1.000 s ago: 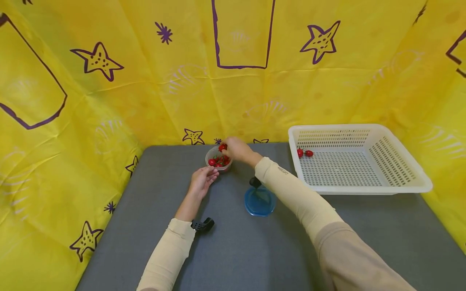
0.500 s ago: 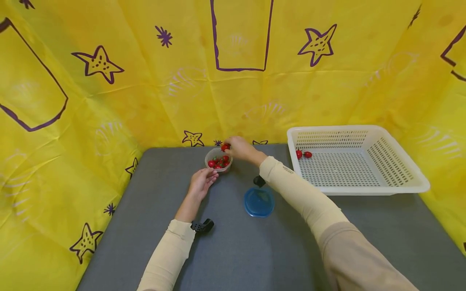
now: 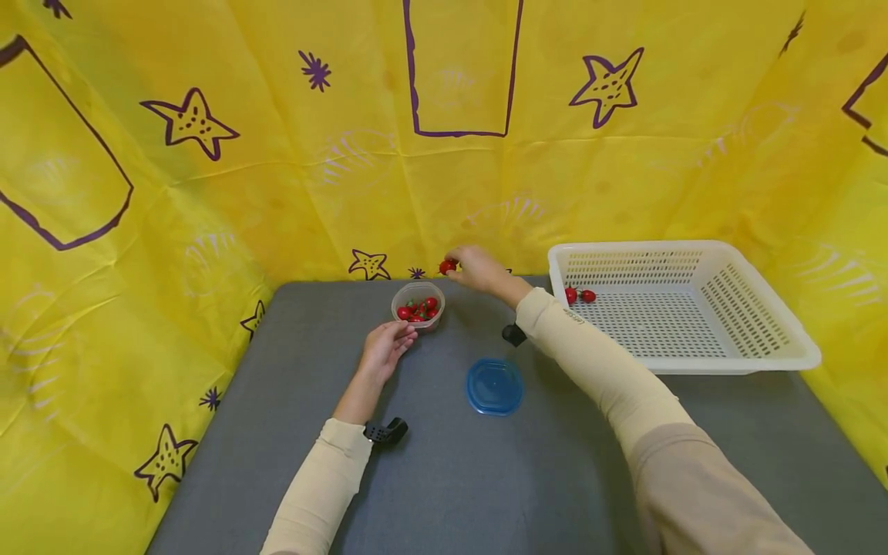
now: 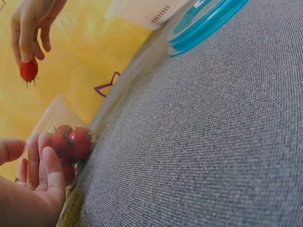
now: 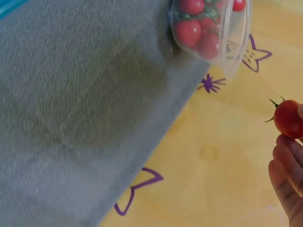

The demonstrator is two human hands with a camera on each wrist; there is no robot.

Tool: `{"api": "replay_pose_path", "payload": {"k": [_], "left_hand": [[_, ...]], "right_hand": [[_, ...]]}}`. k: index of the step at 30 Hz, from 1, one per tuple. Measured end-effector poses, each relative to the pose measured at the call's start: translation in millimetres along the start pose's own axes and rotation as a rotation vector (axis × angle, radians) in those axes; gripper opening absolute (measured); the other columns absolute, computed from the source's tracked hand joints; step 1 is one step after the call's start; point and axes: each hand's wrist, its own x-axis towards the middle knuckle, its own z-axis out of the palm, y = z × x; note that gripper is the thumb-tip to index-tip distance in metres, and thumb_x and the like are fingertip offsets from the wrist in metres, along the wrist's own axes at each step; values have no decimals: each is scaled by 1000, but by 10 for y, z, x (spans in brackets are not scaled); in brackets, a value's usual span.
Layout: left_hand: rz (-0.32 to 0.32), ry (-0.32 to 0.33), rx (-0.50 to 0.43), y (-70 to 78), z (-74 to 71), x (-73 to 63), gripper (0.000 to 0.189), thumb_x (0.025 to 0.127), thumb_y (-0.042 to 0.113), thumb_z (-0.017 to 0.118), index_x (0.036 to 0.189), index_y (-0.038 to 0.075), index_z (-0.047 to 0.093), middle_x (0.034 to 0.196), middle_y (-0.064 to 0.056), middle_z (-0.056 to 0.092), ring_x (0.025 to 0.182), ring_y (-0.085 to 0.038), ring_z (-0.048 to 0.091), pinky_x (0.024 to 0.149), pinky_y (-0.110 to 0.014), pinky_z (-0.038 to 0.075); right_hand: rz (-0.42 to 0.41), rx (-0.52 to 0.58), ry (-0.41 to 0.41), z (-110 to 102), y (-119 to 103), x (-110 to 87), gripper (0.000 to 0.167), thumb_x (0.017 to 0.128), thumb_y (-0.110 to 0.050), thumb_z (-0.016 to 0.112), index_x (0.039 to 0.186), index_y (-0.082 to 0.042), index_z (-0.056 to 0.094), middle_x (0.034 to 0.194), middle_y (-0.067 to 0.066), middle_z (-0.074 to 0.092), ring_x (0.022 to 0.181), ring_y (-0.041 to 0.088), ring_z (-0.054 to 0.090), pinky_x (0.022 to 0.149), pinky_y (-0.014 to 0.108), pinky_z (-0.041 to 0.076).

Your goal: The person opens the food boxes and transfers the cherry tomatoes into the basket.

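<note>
One red tomato (image 5: 288, 118) sits pinched in the fingertips of my right hand (image 3: 482, 271), its green, spiky leaves pointing away from my fingers. I hold it up in the air at the far edge of the table (image 3: 444, 478), just to the right of the clear tub (image 3: 416, 287) and outside its rim, not touching it. My left hand (image 3: 385, 348) is at the near side of that tub, fingers loosely bent and thumb apart from them, the fingertips meeting the wall by the rim; how firmly they press I cannot tell. The tub stands upright and holds a small cluster of red tomatoes (image 3: 404, 313) with green stems, heaped low inside. A blue lid (image 3: 495, 387) lies flat between my forearms, nearer to me than the tub. Well over to my right is a white slotted basket (image 3: 784, 364), with two more tomatoes (image 3: 588, 296) side by side on its floor at the left end. A black wristband (image 3: 385, 430) shows below each hand, next to my cream sleeves (image 3: 315, 486). Behind the table hangs a yellow cloth (image 3: 277, 116) printed with purple starfish.
</note>
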Motion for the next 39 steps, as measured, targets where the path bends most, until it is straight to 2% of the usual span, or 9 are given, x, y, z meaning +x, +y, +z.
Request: {"api": "replay_pose_path", "payload": {"k": [12, 28, 36, 39], "left_hand": [[-7, -5, -7, -15, -2, 10, 10, 99, 13, 55, 101, 4, 58, 74, 3, 68, 72, -9, 67, 74, -22, 56], [-11, 9, -15, -25, -14, 40, 10, 98, 14, 56, 100, 5, 58, 75, 2, 68, 71, -10, 67, 74, -22, 56], [-6, 6, -6, -18, 6, 39, 9, 98, 15, 55, 98, 7, 58, 76, 2, 68, 73, -9, 67, 79, -24, 56], [-4, 5, -6, -16, 14, 38, 9, 99, 15, 55, 99, 6, 58, 75, 3, 68, 72, -9, 67, 76, -23, 56]], "right_hand": [[-27, 7, 57, -194, 122, -79, 25, 92, -11, 64, 111, 5, 67, 103, 19, 70, 95, 33, 65, 87, 42, 53], [45, -13, 77, -506, 237, -228, 28, 93, -11, 60, 114, 5, 65, 108, 22, 69, 97, 33, 63, 88, 44, 51], [129, 14, 79, -674, 335, -338, 32, 95, -16, 61, 120, 3, 63, 114, 22, 67, 101, 34, 62, 90, 46, 50], [147, 9, 88, -720, 395, -373, 32, 95, -16, 61, 120, 3, 63, 114, 22, 67, 101, 34, 61, 89, 46, 49]]}}
